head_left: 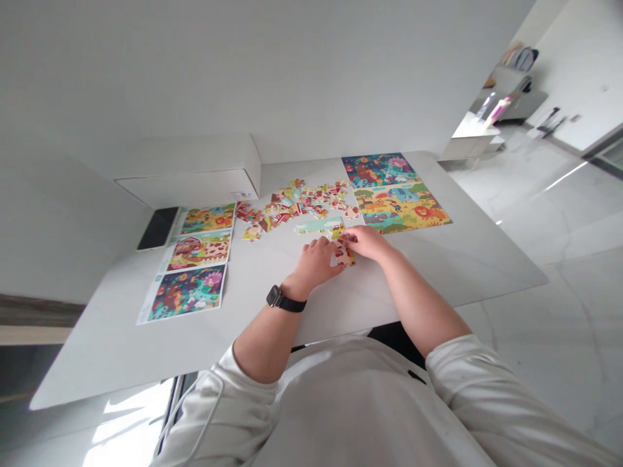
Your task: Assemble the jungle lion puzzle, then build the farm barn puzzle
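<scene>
Pressing the joined pieces (343, 254) flat on the worktop (438, 272) with a half-open left hand (317, 261), pinching their edge with the right hand (368, 241), near the loose pile (302, 201); likely feeling light, thin, stiff, so gripping edges.

We are looking down on a white table (438, 272) that is standing against a plain white wall (243, 65). To the right, a glossy pale floor (559, 311) of marble-like slabs is spreading away, and daylight is glinting off it in a thin bright streak (564, 176). Far off at the upper right, a low white table (474, 130) is sitting before a grey piece of furniture (516, 97), too small for us to make out. Under the near table's left end, sunlight is falling in a bright patch (131, 421), and a dark brown strip (39, 311) is running along the left edge.
</scene>
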The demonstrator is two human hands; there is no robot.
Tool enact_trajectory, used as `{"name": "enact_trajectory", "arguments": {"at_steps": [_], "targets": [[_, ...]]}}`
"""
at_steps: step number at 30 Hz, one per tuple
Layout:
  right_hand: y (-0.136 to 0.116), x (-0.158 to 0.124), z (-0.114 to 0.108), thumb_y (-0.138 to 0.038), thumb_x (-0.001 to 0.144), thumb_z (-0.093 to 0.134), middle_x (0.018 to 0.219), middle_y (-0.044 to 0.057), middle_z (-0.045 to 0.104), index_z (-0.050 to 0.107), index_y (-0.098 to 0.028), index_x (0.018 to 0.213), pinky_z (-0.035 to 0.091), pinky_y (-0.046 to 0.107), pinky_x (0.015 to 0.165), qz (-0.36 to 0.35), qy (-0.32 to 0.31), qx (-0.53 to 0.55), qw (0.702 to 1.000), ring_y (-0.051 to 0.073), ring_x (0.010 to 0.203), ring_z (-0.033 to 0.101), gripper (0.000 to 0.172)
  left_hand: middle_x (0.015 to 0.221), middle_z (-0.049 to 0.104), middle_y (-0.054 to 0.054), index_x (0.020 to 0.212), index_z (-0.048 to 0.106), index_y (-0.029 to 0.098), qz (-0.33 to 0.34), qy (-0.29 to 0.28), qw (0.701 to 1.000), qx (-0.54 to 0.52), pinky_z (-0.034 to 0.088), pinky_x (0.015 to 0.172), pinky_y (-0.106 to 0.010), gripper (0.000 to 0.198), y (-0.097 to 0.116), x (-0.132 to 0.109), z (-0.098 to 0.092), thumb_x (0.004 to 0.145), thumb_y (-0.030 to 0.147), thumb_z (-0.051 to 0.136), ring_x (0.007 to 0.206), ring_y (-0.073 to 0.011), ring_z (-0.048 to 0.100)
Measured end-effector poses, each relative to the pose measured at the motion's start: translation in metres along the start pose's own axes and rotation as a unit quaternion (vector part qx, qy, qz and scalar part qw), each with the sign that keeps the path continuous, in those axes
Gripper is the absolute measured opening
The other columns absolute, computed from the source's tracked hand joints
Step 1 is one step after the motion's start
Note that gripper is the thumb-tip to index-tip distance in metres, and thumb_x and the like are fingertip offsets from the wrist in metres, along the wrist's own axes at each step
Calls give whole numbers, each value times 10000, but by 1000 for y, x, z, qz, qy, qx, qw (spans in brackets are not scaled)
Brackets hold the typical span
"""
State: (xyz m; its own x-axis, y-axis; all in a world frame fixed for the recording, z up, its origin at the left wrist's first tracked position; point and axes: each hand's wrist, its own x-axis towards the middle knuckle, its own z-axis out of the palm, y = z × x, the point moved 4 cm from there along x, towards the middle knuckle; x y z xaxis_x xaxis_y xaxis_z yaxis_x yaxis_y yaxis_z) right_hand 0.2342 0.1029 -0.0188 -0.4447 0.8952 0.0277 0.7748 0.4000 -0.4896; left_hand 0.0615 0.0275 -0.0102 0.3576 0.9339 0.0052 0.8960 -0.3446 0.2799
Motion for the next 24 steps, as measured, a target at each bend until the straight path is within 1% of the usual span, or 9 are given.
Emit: {"name": "enact_trajectory", "arguments": {"at_steps": [3, 6, 8, 11, 14, 18, 24], "targets": [[0, 0, 0, -151, 933, 734, 1059, 59, 827, 831, -232, 1225, 490, 275, 821, 1, -7, -1, 1000, 207, 920, 721, 319, 1316, 633, -136, 1208, 699, 224, -2, 0, 1000, 1, 503, 1057, -487, 361, 0, 0, 0, 963, 481, 759, 1267, -348, 629], [0, -1, 0, -150, 922, 742, 1041, 51, 826, 827, -236, 1230, 482, 270, 804, 5, -11, -1, 1000, 204, 902, 716, 331, 1318, 638, -137, 1208, 704, 222, -5, -1, 1000, 0, 504, 1062, -494, 357, 0, 1, -1, 968, 479, 755, 1266, -349, 631], [0, -1, 0, -187, 938, 753, 1038, 53, 825, 822, -236, 1242, 478, 271, 798, 4, -11, -3, 1000, 205, 901, 714, 316, 1320, 639, -136, 1209, 707, 225, -5, 0, 1000, -3, 503, 1066, -493, 353, -1, 1, -1, 967, 477, 757, 1270, -348, 629], [-1, -1, 0, -289, 959, 785, 1043, 63, 822, 814, -230, 1260, 469, 276, 778, 2, -14, -4, 1000, 205, 885, 707, 308, 1329, 640, -132, 1226, 709, 236, -4, 3, 1000, -8, 503, 1065, -484, 362, -2, 1, -1, 959, 473, 768, 1281, -346, 623], [-3, -1, 0, -355, 945, 825, 1044, 67, 818, 822, -228, 1232, 457, 277, 760, -4, -17, -7, 1000, 210, 886, 701, 314, 1341, 640, -128, 1259, 713, 250, -4, 4, 1000, -12, 503, 1067, -483, 383, -4, 1, -2, 954, 472, 780, 1287, -346, 617], [-2, 0, 2, -328, 935, 837, 1067, 65, 814, 819, -230, 1232, 456, 276, 771, 1, -15, -18, 1000, 209, 905, 700, 313, 1372, 640, -117, 1269, 735, 277, -1, 2, 1000, -18, 498, 1085, -485, 371, -3, 0, -5, 949, 452, 799, 1300, -345, 607], [-3, 0, 3, -277, 922, 836, 1094, 67, 804, 812, -238, 1258, 465, 279, 799, 14, -19, -31, 999, 210, 935, 700, 338, 1412, 662, -90, 1201, 799, 302, 7, 6, 999, -40, 485, 1132, -508, 300, -3, 1, -6, 942, 451, 819, 1317, -343, 604]]}}
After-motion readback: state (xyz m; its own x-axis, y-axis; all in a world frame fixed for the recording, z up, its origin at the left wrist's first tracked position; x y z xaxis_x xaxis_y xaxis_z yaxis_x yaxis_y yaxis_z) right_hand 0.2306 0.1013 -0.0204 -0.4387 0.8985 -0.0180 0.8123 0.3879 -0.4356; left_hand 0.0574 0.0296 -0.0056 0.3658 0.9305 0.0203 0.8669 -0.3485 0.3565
